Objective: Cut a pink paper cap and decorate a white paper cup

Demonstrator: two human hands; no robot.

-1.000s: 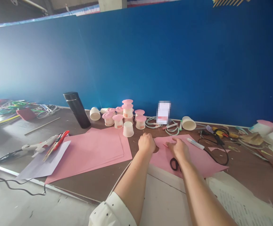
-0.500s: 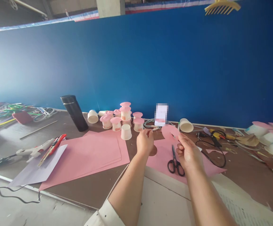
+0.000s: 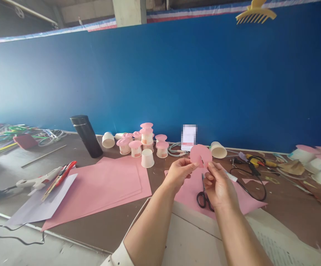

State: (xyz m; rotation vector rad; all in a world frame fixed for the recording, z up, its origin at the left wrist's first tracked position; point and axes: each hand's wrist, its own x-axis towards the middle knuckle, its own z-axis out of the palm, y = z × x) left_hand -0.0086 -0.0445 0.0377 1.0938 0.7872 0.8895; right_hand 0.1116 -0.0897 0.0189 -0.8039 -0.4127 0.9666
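Note:
A round pink paper disc [image 3: 200, 153] with a slit from its lower edge is held up between both hands. My left hand [image 3: 180, 171] pinches its lower left edge, and my right hand [image 3: 218, 181] grips the lower right edge beside the slit. Black-handled scissors [image 3: 201, 199] lie below on a cut pink sheet [image 3: 243, 197], partly hidden by my right hand. To the left stand several white cups topped with pink discs [image 3: 135, 148], and a plain upside-down cup [image 3: 147, 158] is in front of them.
Pink sheets [image 3: 107, 184] lie left of centre, with a utility knife [image 3: 59, 179] and glue gun [image 3: 40, 181] on white paper. A black bottle [image 3: 86, 136] stands behind. A phone [image 3: 188, 137] leans on the blue panel [image 3: 149, 74]. Cables and more cups [image 3: 301, 153] are at right.
My left hand has moved right and up and taken hold of the pink disc's left side. The disc, still in my right hand, now faces me more, with its slit showing.

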